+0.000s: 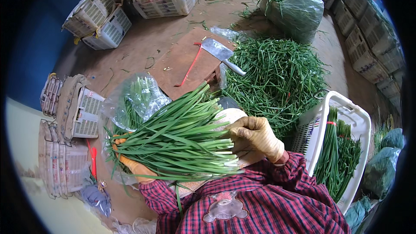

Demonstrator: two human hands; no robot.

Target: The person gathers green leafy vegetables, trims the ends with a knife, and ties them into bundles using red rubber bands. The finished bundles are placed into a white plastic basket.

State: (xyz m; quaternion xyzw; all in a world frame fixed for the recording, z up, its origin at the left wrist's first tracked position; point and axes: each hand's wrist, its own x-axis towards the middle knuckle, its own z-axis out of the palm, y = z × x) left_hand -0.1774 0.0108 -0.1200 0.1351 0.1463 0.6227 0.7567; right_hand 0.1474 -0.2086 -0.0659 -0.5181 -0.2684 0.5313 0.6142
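A large loose bunch of garlic chives (175,139) lies across my lap, green leaf ends to the left and pale cut stems to the right. My left hand (130,159), in an orange glove, grips the leafy end from beneath, its fingertips showing past the leaves. At the pale ends, my right hand (256,133) wears a cream glove; thumb and forefinger pinch the tip of a stem. A clear plastic bag (148,99) with more chives inside lies beyond my left hand.
Ahead, a cleaver (217,50) and a red tie (191,66) rest on a low wooden board (175,61). A heap of loose leaves (273,74) covers the floor to its right. At my right, a white plastic crate (365,130) holds tied bunches (328,162). Stacked crates (367,48) line the right side.
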